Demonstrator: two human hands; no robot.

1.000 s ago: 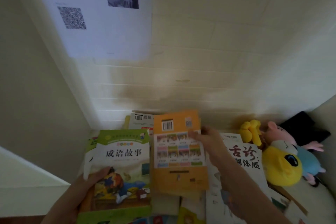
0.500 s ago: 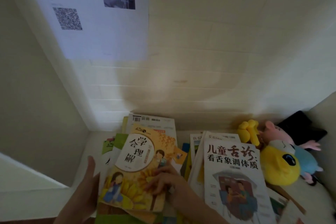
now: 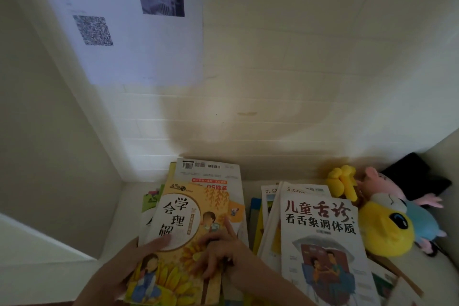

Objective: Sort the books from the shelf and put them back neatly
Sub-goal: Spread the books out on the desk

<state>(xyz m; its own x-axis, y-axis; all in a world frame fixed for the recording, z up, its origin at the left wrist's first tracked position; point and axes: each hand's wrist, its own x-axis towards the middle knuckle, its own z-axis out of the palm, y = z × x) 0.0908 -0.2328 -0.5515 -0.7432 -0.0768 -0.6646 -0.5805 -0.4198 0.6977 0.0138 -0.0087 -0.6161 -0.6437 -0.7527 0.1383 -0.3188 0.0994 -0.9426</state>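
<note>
A yellow book with sunflowers on its cover (image 3: 188,208) lies on top of the left stack of books in the shelf compartment. My left hand (image 3: 124,266) grips its left edge, thumb across the cover. My right hand (image 3: 218,253) rests on the cover's lower right with fingers curled and the index finger pointing up along the right edge. Under it lie a white book with barcodes (image 3: 211,171) and green books (image 3: 149,202). To the right is a second stack topped by a white book with large Chinese lettering (image 3: 323,236).
Plush toys, one yellow (image 3: 385,228) and one pink and blue (image 3: 387,184), sit at the right end of the shelf. A paper sheet with a QR code (image 3: 129,30) hangs on the back wall. The compartment's left wall (image 3: 57,156) stands close to the left stack.
The orange book my right hand held up a second ago is gone from view; the yellow sunflower book now tops the left stack. My left thumb has moved onto its cover.
</note>
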